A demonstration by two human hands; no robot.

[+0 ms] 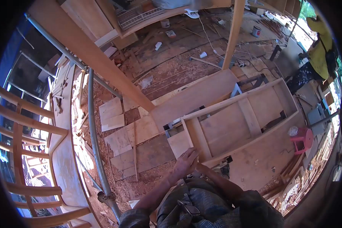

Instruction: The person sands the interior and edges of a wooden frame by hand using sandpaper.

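My left hand is closed, its fingers curled at the near left corner of a shallow wooden frame. Whether it grips the frame's edge or a small item is hidden. My right hand meets it from the other side, close against it; its fingers are mostly covered. The frame lies flat, with crosspieces over a thin panel. Under its left end a pale piece of board sticks out. Beyond the frame runs a wide plank.
A slanting timber post and a metal pole rise at left, near slatted woodwork. At right stand a pink stool and a person in a yellow top. Boards and shavings cover the floor.
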